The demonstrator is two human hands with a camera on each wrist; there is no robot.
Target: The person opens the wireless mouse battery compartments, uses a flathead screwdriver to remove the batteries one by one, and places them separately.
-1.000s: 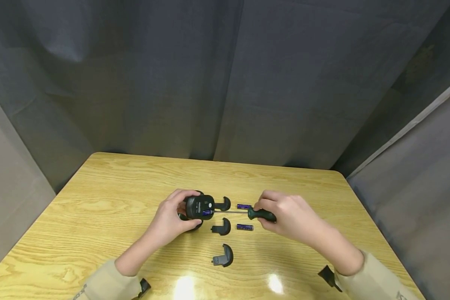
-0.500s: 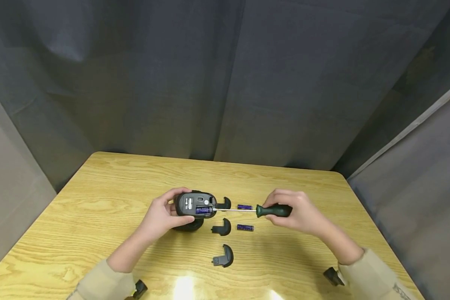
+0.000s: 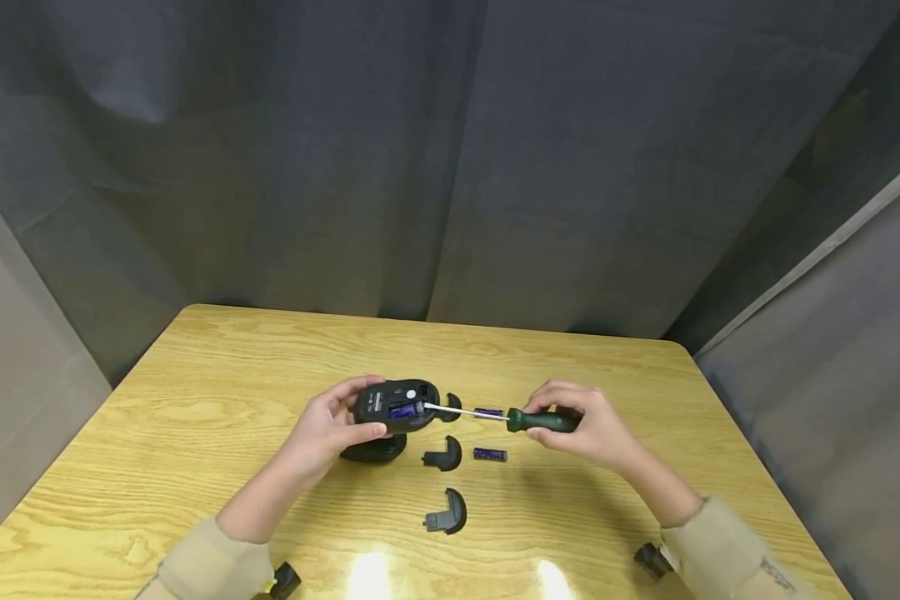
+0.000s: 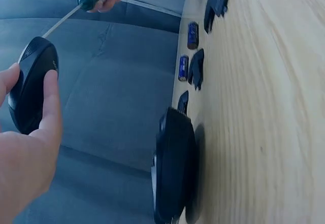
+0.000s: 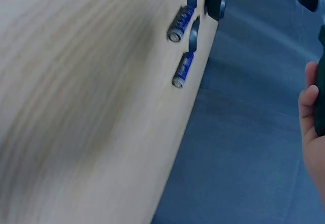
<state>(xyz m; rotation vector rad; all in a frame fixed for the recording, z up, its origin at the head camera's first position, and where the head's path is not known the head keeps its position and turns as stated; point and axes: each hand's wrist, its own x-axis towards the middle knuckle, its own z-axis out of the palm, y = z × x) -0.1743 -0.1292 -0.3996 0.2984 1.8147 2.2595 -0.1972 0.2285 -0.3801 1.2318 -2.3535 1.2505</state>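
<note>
My left hand grips a black computer mouse by its sides, underside turned up, above the table. A purple battery sits in the mouse's uncovered battery slot. With my right hand I hold a screwdriver by its dark green handle. Its thin metal shaft points left, and the tip meets the mouse near the battery's right end; whether it touches the battery I cannot tell. Another black mouse lies on the table below the held one, partly hidden in the head view.
Three black battery covers lie in a column: a far cover, a middle cover and a near cover. To their right are two purple batteries, a far battery and a near battery. Dark curtains hang behind the wooden table.
The mouse's underside has turned to face up more fully, showing its label and battery. My right hand first drew the screwdriver slightly right; the tip has since risen a little along the mouse.
</note>
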